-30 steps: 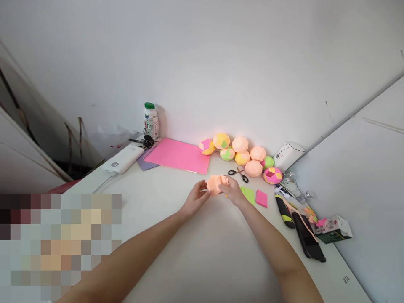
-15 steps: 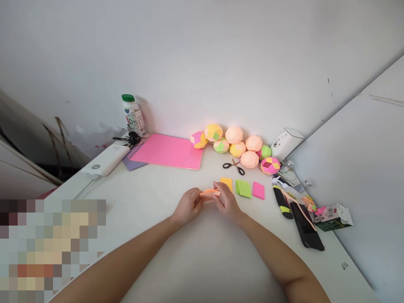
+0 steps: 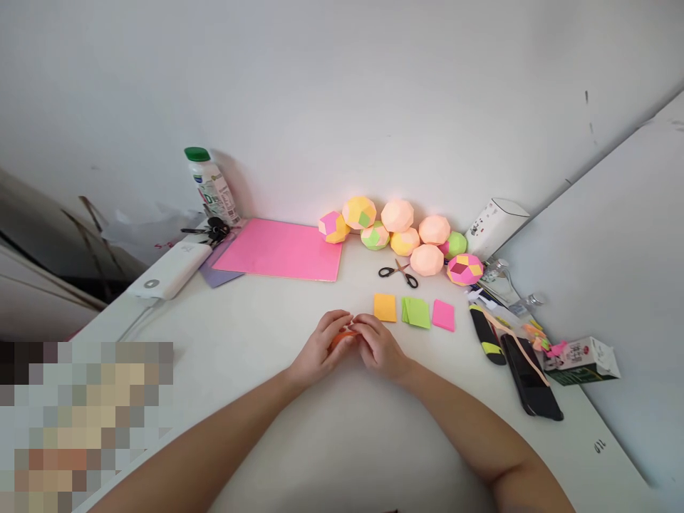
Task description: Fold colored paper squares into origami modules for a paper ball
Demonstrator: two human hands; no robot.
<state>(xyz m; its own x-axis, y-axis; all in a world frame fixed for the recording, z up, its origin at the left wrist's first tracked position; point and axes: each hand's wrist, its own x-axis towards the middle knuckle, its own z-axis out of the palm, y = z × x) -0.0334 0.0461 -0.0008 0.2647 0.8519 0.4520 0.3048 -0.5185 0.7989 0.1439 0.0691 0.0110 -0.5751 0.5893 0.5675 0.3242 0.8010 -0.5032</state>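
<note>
A folded piece of orange paper (image 3: pixel 340 338) is between my two hands above the white table, mostly covered by the fingers. My left hand (image 3: pixel 320 349) is closed on it from the left. From the other side, my right hand (image 3: pixel 380 347) curls its fingers over the same paper, and the fingertips of both hands meet. Just beyond my right hand lie three small stacks of square notes: orange (image 3: pixel 385 308), green (image 3: pixel 416 312) and pink (image 3: pixel 443 315). Black-handled scissors (image 3: pixel 398 273) lie open behind them.
Several faceted paper balls (image 3: pixel 396 215) line the wall. A pink sheet (image 3: pixel 281 249) lies back left, near a bottle (image 3: pixel 212 187) and a white power bank (image 3: pixel 172 271). On the right are a utility knife (image 3: pixel 486 335), a phone (image 3: pixel 530 377) and a small carton (image 3: pixel 585 360).
My fingers have closed over the orange paper and the hands have drawn together, so less of it shows. The whole view has shifted slightly.
</note>
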